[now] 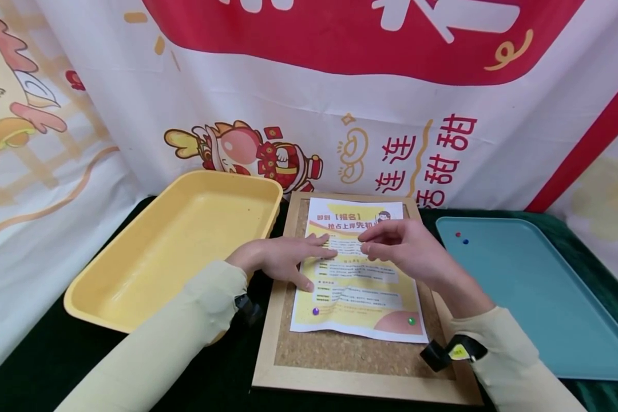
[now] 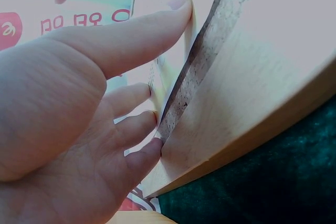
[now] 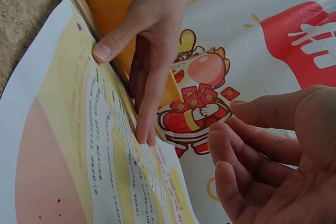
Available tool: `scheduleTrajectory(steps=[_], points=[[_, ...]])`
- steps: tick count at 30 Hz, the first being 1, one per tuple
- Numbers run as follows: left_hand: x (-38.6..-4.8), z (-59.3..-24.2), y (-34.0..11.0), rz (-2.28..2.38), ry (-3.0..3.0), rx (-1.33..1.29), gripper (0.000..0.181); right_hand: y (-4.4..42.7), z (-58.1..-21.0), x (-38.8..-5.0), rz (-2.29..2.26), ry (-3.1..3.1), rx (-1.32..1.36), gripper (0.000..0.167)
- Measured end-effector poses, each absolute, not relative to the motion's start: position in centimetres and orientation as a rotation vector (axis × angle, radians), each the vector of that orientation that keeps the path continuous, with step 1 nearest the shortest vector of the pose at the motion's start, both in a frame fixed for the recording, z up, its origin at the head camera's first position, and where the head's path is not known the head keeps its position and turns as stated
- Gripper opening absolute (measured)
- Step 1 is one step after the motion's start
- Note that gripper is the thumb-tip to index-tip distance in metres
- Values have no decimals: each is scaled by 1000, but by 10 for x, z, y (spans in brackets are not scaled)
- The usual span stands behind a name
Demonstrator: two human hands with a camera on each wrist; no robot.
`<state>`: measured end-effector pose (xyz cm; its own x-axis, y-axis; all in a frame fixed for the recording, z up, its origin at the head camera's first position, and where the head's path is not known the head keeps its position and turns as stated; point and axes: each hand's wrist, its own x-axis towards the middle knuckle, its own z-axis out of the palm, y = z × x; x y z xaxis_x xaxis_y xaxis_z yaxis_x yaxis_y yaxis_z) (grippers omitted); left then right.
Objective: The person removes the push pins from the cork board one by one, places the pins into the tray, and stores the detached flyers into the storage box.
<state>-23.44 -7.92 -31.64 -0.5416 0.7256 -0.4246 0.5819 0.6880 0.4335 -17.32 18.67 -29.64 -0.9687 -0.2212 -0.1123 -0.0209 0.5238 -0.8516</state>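
Note:
A printed yellow-and-white sheet (image 1: 357,286) lies on a wood-framed cork board (image 1: 329,352). Its lower corners carry a purple round-headed pin (image 1: 316,311) and a green pin (image 1: 411,321). My left hand (image 1: 285,257) rests with spread fingers on the sheet's left side; its thumb (image 2: 157,35) stands apart from the other fingers. Above the sheet's upper right part hovers my right hand (image 1: 412,249), fingers loosely bent and thumb near the index finger. Between those fingertips (image 3: 226,129) I see no object in the right wrist view.
A deep yellow tray (image 1: 134,252) stands left of the board. On the right is a flat blue tray (image 1: 530,297) with a red pin (image 1: 458,234) and a blue pin (image 1: 466,241) at its far left. Behind hangs a printed cloth (image 1: 298,97); dark green cloth (image 1: 20,366) covers the table.

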Motion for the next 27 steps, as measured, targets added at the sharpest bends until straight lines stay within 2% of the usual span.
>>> scheduleTrajectory(steps=[27], points=[[-235,-317,-80,323,2306,996,78,176,-303,-170,-1372,2553,-338,23]])
